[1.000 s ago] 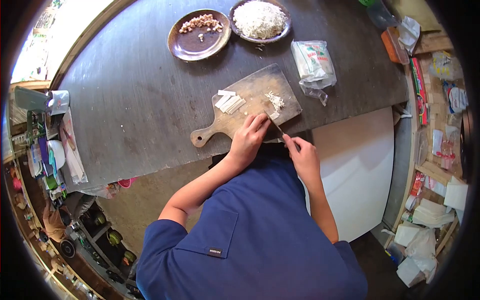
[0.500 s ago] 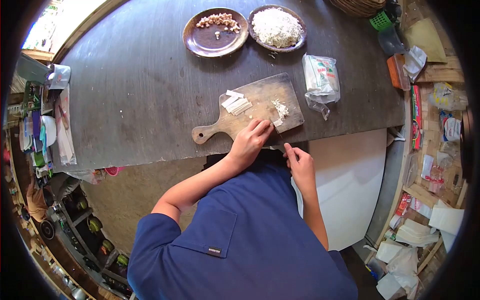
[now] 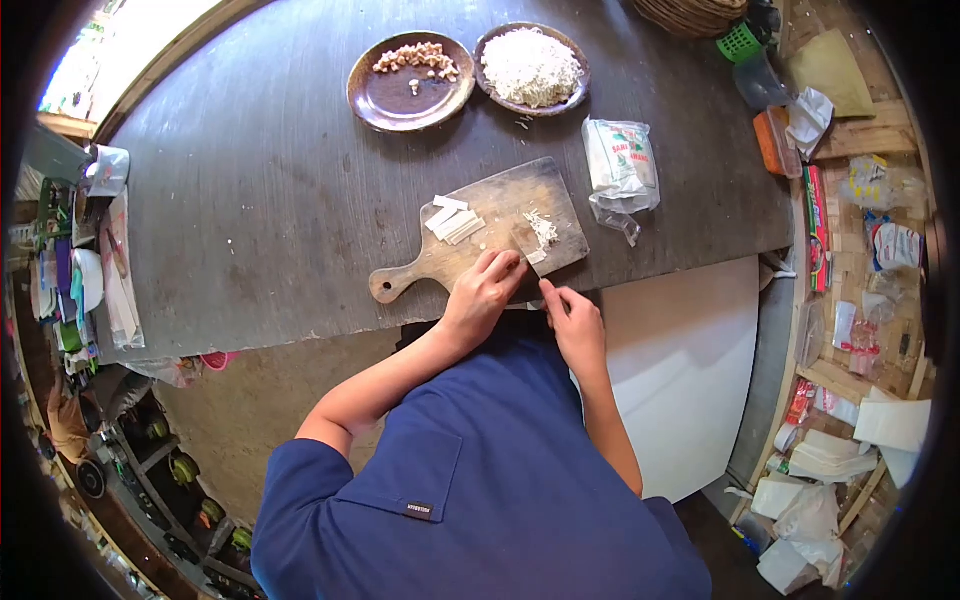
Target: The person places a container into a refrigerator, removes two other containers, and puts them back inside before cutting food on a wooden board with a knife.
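Observation:
A wooden cutting board (image 3: pixel 480 200) with a handle lies near the table's front edge. My left hand (image 3: pixel 480 300) has its fingers bent and pressed together on a pale strip (image 3: pixel 537 257) at the board's near side. My right hand (image 3: pixel 575 322) is closed round the handle of a knife (image 3: pixel 526 246), mostly hidden in the fist. The thin blade stands beside the left fingertips, against the strip. Beyond the blade lies a small heap of thin pale slivers (image 3: pixel 541 228). Several thicker pale strips (image 3: pixel 455 222) are stacked at the board's left.
Behind the board stand a brown plate (image 3: pixel 385 110) with small light-brown chunks and another plate (image 3: pixel 583 93) heaped with white shreds. A printed plastic packet (image 3: pixel 621 165) lies to the board's right. Containers and a green basket (image 3: pixel 739 43) line the right edge.
The whole view has shifted slightly, so the table things appear lower and further left. Both hands keep nearly the same place at the board, with the knife at the pale strip.

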`<state>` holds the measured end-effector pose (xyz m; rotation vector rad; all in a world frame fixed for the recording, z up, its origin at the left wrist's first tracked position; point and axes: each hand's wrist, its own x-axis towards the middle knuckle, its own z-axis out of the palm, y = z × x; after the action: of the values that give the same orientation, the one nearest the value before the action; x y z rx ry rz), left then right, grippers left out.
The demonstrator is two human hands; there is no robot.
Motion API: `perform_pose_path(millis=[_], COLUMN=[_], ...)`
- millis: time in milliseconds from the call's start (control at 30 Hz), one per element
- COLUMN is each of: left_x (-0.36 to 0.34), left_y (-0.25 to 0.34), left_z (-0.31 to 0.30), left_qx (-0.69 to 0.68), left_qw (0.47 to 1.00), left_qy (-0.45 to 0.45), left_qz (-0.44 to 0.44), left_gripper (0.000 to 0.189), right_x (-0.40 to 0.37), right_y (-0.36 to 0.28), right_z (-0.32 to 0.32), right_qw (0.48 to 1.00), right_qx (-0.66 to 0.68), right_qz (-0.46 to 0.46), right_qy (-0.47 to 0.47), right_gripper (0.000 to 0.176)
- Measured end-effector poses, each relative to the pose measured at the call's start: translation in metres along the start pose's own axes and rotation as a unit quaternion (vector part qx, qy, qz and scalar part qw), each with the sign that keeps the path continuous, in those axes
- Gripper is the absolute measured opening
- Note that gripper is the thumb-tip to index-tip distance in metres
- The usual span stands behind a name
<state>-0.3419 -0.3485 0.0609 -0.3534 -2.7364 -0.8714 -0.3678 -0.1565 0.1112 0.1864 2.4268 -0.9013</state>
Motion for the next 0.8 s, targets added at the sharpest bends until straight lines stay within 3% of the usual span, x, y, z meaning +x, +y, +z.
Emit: perform_pose_path(millis=[300,467,600,700,800], left_x=[0.000,0.000,0.001,-0.001,0.002], left_y=[-0.002,-0.004,-0.005,-0.002,-0.005], left_z=[0.000,-0.002,-0.002,-0.002,-0.003], left_qx=[-0.014,-0.005,-0.015,-0.015,-0.008], left_qw=[1.000,1.000,1.000,1.000,1.000], left_qy=[0.001,0.002,-0.004,0.003,0.004], left_qz=[0.007,0.025,0.005,0.003,0.013], left_gripper=[0.033,0.034,0.036,0.037,0.038], right_x=[-0.015,0.000,-0.013,-0.019,-0.003], right_y=[0.014,-0.013,0.010,0.014,0.006], right_z=[-0.009,-0.008,-0.008,-0.013,-0.002], right_qw=[1.000,0.999,1.000,0.997,0.999], right_qx=[-0.018,0.011,0.006,0.020,0.026], right_qz=[0.020,0.017,0.003,0.053,0.013], right_qy=[-0.014,-0.030,-0.006,-0.047,-0.024], right_gripper=[0.062,0.063,0.064,0.064,0.064])
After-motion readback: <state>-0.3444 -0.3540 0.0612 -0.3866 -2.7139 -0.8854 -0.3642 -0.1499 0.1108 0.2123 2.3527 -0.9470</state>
